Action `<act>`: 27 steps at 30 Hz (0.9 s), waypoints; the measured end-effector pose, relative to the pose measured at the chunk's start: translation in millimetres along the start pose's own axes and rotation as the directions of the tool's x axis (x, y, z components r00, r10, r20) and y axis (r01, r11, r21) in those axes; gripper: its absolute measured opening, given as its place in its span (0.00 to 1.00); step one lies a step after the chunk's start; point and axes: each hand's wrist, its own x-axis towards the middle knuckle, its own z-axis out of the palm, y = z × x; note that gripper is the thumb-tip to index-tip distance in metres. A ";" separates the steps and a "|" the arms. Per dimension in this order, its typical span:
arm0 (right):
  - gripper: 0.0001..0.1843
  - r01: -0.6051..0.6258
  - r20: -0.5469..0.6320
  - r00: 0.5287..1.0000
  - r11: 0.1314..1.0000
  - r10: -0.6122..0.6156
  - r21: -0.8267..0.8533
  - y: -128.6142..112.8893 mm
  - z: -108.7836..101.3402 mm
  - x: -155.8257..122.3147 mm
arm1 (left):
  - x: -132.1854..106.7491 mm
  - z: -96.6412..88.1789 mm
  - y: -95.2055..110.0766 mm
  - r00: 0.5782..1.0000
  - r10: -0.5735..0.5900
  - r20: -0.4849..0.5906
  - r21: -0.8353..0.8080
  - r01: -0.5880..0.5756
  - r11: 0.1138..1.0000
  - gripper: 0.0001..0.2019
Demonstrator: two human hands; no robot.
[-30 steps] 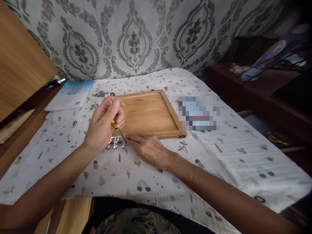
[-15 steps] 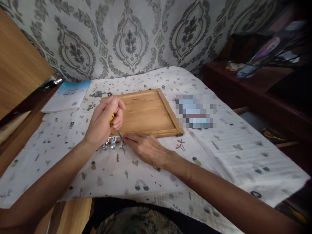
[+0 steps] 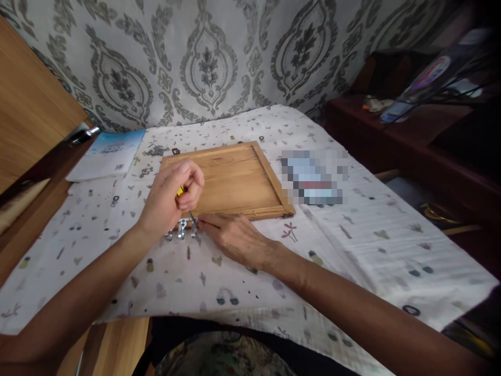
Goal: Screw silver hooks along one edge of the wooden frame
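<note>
My left hand (image 3: 172, 193) is closed around the yellow handle of a screwdriver (image 3: 180, 191), whose shaft slants down to the right. The tip meets the right end of a silver metal hook rail (image 3: 181, 228) at the near edge of a framed wooden board (image 3: 238, 180). Several curled hooks hang from the rail towards me; my left hand hides part of its left end. At the screwdriver's tip, the fingertips of my right hand (image 3: 235, 237) are pinched together against the board's edge. What lies between them is hidden.
A patterned white cloth (image 3: 176, 292) covers the table. A blue-and-white booklet (image 3: 111, 154) lies at the back left. Right of the board lies a pixelated, phone-like flat object (image 3: 313, 180). Farther right is a dark red shelf (image 3: 360, 122) holding a bottle (image 3: 422, 83).
My left hand has shifted slightly right and down, its grip on the screwdriver turned a little. My right hand stays where it was.
</note>
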 end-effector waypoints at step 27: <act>0.13 -0.006 0.002 1.000 1.000 0.006 0.003 -0.6 -0.9 0.7 | 5.4 1.7 -4.0 0.997 0.005 -0.074 -0.084 -0.012 0.996 0.21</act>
